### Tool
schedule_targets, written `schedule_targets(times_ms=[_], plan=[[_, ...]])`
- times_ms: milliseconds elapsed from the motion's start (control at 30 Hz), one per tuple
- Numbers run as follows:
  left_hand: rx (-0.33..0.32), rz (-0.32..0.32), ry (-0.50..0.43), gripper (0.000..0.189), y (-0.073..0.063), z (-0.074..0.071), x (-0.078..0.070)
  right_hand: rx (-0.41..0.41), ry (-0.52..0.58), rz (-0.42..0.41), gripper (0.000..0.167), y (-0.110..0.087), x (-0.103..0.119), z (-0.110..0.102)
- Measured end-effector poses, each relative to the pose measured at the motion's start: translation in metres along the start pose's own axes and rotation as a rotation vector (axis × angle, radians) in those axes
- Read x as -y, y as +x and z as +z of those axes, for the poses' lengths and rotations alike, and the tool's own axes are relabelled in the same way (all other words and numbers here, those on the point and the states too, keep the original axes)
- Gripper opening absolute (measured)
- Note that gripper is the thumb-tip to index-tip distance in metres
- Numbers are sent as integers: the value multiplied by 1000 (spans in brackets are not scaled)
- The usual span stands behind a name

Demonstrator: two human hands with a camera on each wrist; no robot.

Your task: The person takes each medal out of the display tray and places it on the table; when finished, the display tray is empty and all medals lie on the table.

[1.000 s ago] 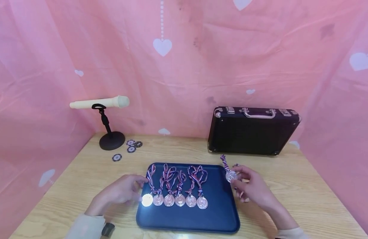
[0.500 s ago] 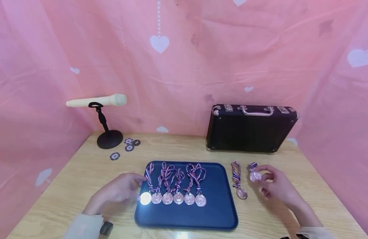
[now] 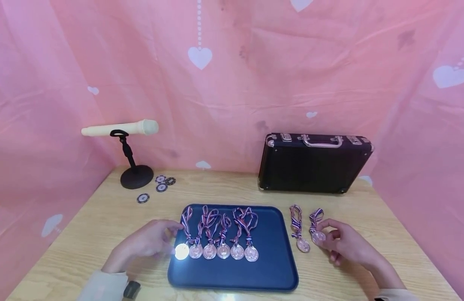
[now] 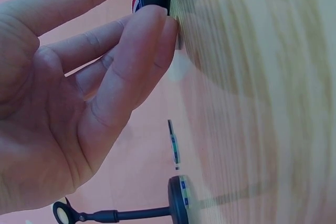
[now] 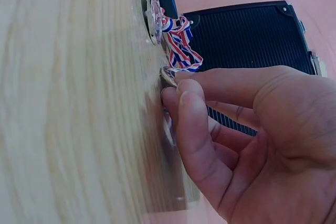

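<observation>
My right hand (image 3: 342, 242) pinches the rim of a medal (image 3: 318, 237), whose striped ribbon (image 3: 315, 218) lies on the table right of the tray. In the right wrist view, thumb and fingertips meet on this medal (image 5: 169, 75) low over the wood. Left of it another ribboned medal (image 3: 303, 245) lies beside the tray. Several medals (image 3: 223, 251) stand in a row on the dark blue tray (image 3: 232, 278), ribbons pointing away from me. At the tray's left edge, my left hand (image 3: 151, 240) holds the rim between thumb and fingers; the left wrist view partly hides this contact.
A black briefcase (image 3: 314, 167) stands at the back right. Back left, a white microphone (image 3: 121, 128) rests on a black stand (image 3: 137, 177), with several poker chips (image 3: 143, 198) nearby. Pink cloth (image 3: 232, 104) hangs behind and along both sides of the table (image 3: 115, 209).
My right hand has carried its medal rightward from the tray's right edge and lowered it to the table, uncovering the other medal beside the tray. My left hand stays at the tray's left edge.
</observation>
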State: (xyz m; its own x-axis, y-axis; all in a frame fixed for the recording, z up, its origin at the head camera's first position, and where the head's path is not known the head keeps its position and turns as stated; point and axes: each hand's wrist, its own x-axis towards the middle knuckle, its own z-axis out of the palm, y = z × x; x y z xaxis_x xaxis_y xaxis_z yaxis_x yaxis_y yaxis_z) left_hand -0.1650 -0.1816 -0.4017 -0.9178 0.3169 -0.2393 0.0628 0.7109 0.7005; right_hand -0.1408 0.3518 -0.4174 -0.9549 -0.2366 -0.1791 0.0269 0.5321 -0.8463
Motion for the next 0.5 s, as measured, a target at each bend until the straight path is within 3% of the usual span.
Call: schedule_targets(times_ms=[133,500], plan=[[7,44,21,63,0,-1,0,14,5,1,36,1,-1,1],[7,56,9,64,-2,-1,0,32,-65,-25,41,-1,4,2]])
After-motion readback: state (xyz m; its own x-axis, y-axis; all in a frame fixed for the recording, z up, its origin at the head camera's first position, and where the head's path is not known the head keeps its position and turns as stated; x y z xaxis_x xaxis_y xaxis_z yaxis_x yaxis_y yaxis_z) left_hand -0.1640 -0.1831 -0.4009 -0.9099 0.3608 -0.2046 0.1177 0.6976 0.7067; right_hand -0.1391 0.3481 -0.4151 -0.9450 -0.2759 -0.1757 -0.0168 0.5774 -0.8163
